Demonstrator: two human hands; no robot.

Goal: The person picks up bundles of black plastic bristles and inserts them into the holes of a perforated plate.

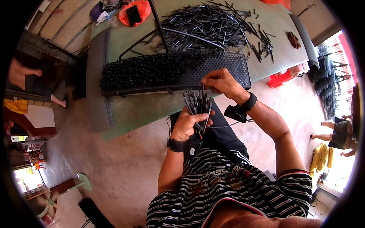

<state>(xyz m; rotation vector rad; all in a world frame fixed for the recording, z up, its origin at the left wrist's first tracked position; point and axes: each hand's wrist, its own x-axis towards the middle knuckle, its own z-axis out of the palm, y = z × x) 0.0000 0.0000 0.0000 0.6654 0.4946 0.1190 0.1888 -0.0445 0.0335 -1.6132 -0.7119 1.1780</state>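
My left hand (186,123) is closed around a fanned bundle of thin black strips (197,104), their loose ends pointing up and away from me. Just above the bundle, my right hand (224,83) pinches what looks like one black strip (203,89) by its upper end. Right behind both hands lies a long black panel with small holes (228,70). Dense black bristles (140,72) cover its left and middle parts, while the holes at the right end are bare. A thin metal frame (161,36) rises from the panel's far side.
A large heap of black strips (205,26) spreads over the green table (281,49). At its far left is a red plastic bag (142,11) with a dark phone-like slab. A red stool (282,79) stands at right. Other people are at both sides; a fan (51,202) is lower left.
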